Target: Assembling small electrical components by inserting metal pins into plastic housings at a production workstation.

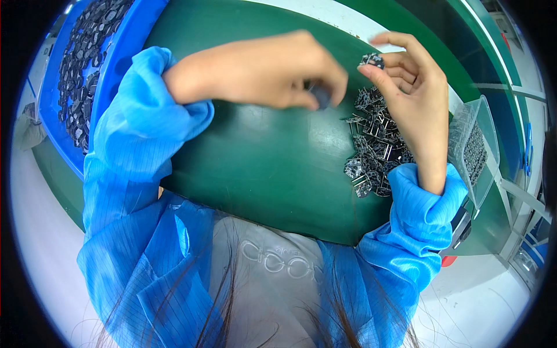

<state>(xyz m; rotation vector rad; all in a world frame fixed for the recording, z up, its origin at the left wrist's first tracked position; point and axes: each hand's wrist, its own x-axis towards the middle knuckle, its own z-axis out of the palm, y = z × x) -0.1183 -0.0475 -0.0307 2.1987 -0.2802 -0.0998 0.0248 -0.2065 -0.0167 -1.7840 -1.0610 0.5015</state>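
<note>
My left hand (267, 72) reaches across above the green table, smeared by motion. Between its thumb and fingers is a small dark, rounded plastic piece (321, 96). To the right, my right hand (415, 81) is raised with the index finger lifted. Its thumb and other fingers pinch a small circuit board (371, 60), black with silvery parts. Below and beside that hand lies a loose pile of similar black circuit boards (374, 145) with metal parts. The two held pieces are apart from each other.
A blue bin (125, 61) at the far left holds many small black plastic pieces (87, 64). On the right stands a clear plastic box (489, 136) with small dark parts inside. The green table (249, 162) stretches between them. A white strip (331, 14) runs along the far side.
</note>
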